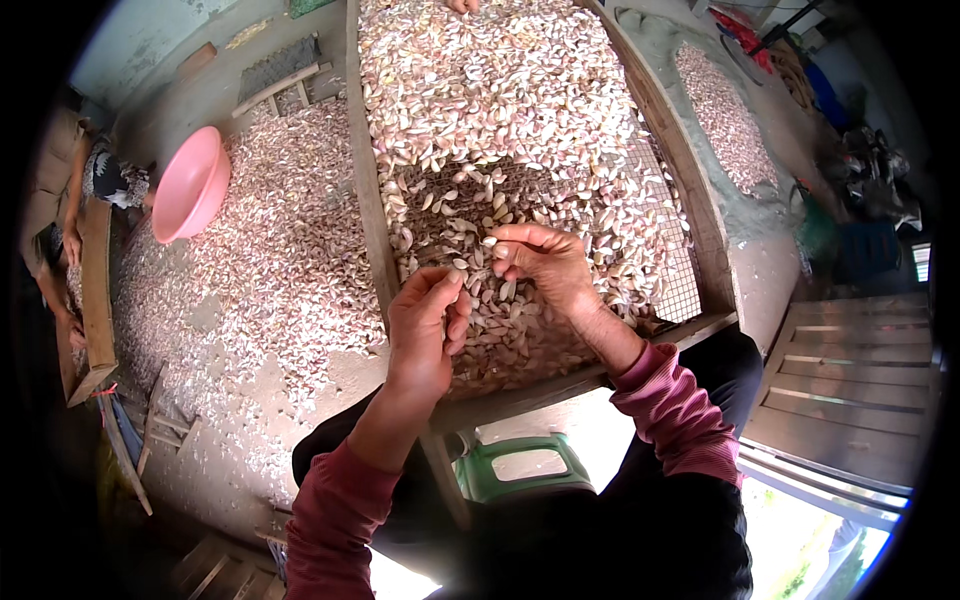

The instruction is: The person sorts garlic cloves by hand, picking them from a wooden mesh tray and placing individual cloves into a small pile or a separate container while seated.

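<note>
Fingers (492, 243) of right hand (545, 268) pinch garlic clove (489, 241); left hand (425, 325) fingers grip another clove (455, 275) over wood-framed mesh sieve (366, 180), frame centre; sorting mid-step.

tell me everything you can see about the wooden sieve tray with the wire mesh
The wooden-framed sieve tray with a wire mesh bottom is long and rectangular, its plank rails weathered. It stretches away from the person, the near end above their knees. Pale pink garlic cloves cover most of the mesh, with bare patches near the left hand and right hand over it.
</note>
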A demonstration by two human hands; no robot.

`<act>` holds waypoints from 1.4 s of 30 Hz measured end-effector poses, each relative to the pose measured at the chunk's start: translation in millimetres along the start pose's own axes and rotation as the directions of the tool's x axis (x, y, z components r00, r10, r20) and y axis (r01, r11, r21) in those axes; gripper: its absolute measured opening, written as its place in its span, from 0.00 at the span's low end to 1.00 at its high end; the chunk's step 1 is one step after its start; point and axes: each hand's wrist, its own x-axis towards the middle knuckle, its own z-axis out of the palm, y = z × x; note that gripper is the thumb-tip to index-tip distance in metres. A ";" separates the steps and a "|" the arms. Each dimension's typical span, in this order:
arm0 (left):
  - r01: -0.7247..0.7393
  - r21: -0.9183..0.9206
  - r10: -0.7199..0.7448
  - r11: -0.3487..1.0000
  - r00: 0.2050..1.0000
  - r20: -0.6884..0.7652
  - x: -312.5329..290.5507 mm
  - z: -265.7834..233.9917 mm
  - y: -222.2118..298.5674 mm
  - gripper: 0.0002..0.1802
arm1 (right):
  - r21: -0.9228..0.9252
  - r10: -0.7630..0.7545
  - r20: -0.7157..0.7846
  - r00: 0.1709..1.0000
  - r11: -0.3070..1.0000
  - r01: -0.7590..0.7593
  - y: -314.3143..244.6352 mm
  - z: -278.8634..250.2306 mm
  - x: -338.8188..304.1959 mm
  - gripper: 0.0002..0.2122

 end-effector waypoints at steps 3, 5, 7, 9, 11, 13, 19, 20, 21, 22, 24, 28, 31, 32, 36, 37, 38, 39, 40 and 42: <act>0.007 0.030 -0.006 1.000 1.000 -0.012 1.5 3.5 -3.3 0.07 | -0.001 -0.011 -0.010 1.000 1.000 0.011 -2.6 -1.7 -5.4 0.07; 0.017 0.047 -0.017 0.999 1.000 -0.012 1.8 8.9 -5.2 0.08 | 0.022 -0.038 0.008 0.999 0.999 0.038 2.3 -1.3 -10.6 0.06; 0.034 0.031 -0.035 0.999 0.999 0.025 3.3 10.8 -9.3 0.08 | 0.004 -0.119 0.029 0.992 0.993 0.119 10.6 -1.6 -14.2 0.06; 0.043 0.034 -0.044 0.998 0.998 0.035 3.5 12.8 -12.6 0.09 | -0.033 -0.145 0.021 0.989 0.989 0.146 14.0 -0.6 -17.0 0.05; 0.041 0.057 -0.043 0.998 0.999 0.022 3.4 15.0 -14.0 0.10 | -0.109 -0.183 0.019 0.983 0.977 0.184 10.8 1.2 -20.8 0.05; 0.006 0.097 -0.010 0.995 0.999 0.037 4.9 14.8 -15.0 0.10 | -0.192 -0.241 0.030 0.970 0.951 0.242 11.2 2.0 -22.5 0.04; -0.096 0.165 0.091 0.982 0.995 0.032 7.5 22.3 -18.1 0.10 | -0.172 -0.310 0.031 0.950 0.935 0.311 17.5 1.1 -24.0 0.03; -0.111 0.171 0.107 0.979 0.994 0.036 8.2 22.9 -19.1 0.10 | -0.157 -0.309 0.030 0.951 0.938 0.310 16.4 2.7 -26.0 0.02; -0.093 0.151 0.088 0.984 0.995 0.038 7.9 24.1 -19.8 0.11 | -0.141 -0.307 0.030 0.951 0.941 0.308 14.4 4.7 -28.7 0.02; -0.074 0.131 0.070 0.989 0.997 0.039 7.2 25.5 -20.4 0.11 | -0.125 -0.305 0.030 0.952 0.944 0.306 11.1 6.5 -31.2 0.02; -0.026 0.089 0.023 0.996 0.999 0.029 4.4 22.4 -22.2 0.11 | -0.294 -0.391 0.117 0.913 0.864 0.408 2.1 9.0 -37.6 0.03; 0.045 -0.024 -0.044 0.999 0.998 0.039 0.3 14.3 -20.0 0.12 | -0.565 -0.471 0.244 0.848 0.641 0.519 -2.9 -25.7 -10.4 0.05; 0.042 -0.106 -0.031 0.994 0.994 0.103 3.6 17.5 -11.1 0.11 | -0.839 -0.526 0.368 0.767 0.169 0.518 -20.1 -73.2 50.3 0.08; 0.051 -0.099 -0.039 0.994 0.993 0.112 4.8 18.7 -8.5 0.11 | -0.854 -0.516 0.459 0.723 -0.031 0.520 -17.4 -82.4 61.6 0.09; 0.067 -0.102 -0.057 0.993 0.993 0.099 6.3 17.1 -0.6 0.08 | -0.865 -0.395 0.500 0.770 -0.258 0.429 -7.3 -66.3 79.6 0.05; 0.074 -0.105 -0.064 0.992 0.994 0.089 5.7 17.8 1.1 0.07 | -0.873 -0.389 0.486 0.783 -0.262 0.412 -5.9 -66.2 75.9 0.05; 0.063 -0.120 -0.054 0.991 0.996 0.073 3.7 16.8 1.9 0.07 | -0.879 -0.380 0.473 0.795 -0.263 0.398 -4.2 -61.2 67.4 0.04; 0.056 -0.133 -0.048 0.990 0.997 0.060 1.9 17.7 2.2 0.06 | -0.888 -0.373 0.455 0.809 -0.262 0.379 -2.5 -58.6 59.5 0.04; 0.049 -0.145 -0.042 0.988 0.998 0.046 0.5 18.2 3.1 0.06 | -0.901 -0.394 0.431 0.812 -0.138 0.412 -1.5 -59.0 53.3 0.04; 0.029 -0.113 -0.027 0.993 0.999 0.023 -2.7 20.5 6.7 0.05 | -0.882 -0.424 0.374 0.825 0.112 0.457 -3.3 -71.1 39.9 0.06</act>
